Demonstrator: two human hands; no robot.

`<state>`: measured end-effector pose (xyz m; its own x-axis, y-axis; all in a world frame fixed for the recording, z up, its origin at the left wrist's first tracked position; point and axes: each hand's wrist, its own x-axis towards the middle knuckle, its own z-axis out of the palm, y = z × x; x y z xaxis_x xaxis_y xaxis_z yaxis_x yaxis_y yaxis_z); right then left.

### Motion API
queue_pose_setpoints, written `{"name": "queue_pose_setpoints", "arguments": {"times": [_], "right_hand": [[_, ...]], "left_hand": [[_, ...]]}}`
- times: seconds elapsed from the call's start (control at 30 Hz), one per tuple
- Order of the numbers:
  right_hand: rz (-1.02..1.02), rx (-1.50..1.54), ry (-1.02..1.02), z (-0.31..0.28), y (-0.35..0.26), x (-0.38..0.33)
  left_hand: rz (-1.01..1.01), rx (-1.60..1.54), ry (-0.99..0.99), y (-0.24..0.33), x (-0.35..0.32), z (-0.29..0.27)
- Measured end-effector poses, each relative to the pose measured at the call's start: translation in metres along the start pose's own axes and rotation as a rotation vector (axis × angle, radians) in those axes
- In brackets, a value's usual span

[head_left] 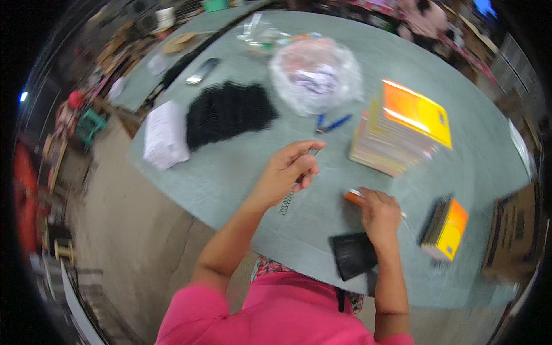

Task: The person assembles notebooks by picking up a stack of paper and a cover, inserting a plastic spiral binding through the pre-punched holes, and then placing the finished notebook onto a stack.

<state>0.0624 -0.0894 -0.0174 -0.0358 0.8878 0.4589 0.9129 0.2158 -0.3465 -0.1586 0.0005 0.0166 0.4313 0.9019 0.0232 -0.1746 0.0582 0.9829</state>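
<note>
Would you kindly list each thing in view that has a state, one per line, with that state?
left hand: raised, pinching a thin metal spiral wire that hangs to the table
right hand: pressed on a small orange-edged notebook, blurred
black cover sheet: flat, at the table edge
stack of orange notebooks: piled, closed
spiral-bound orange notebook: closed
clear plastic bag: bunched, full
blue-handled pliers: lying flat

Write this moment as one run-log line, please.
left hand: holds spiral binding wire | right hand: on orange notebook | nearby: notebook stack, black cover
</note>
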Motion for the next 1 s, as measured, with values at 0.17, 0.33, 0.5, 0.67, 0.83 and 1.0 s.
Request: {"name": "queue_pose_setpoints", "arguments": {"times": [0.17,0.33,0.5,0.67,0.83,1.0], "right_hand": [[0.002,0.04,0.039,0.004,0.004,-0.001],[0.012,0.037,0.044,0.0,0.005,-0.004],[0.022,0.07,0.033,-0.001,0.003,-0.006],[0.022,0.163,0.129,0.006,0.007,-0.004],[0.021,0.161,0.114,0.003,0.005,-0.004],[0.031,0.161,0.096,0.001,0.003,-0.003]], "left_hand": [[0.015,-0.162,-0.147,-0.043,0.005,0.012],[0.046,-0.306,-0.327,-0.05,0.005,0.016],[-0.171,0.012,-0.316,-0.031,-0.002,0.02],[-0.046,0.476,-0.247,-0.038,-0.011,0.04],[-0.103,0.464,-0.169,-0.05,-0.008,0.042],[-0.284,0.494,-0.112,-0.036,-0.007,0.053]]}}
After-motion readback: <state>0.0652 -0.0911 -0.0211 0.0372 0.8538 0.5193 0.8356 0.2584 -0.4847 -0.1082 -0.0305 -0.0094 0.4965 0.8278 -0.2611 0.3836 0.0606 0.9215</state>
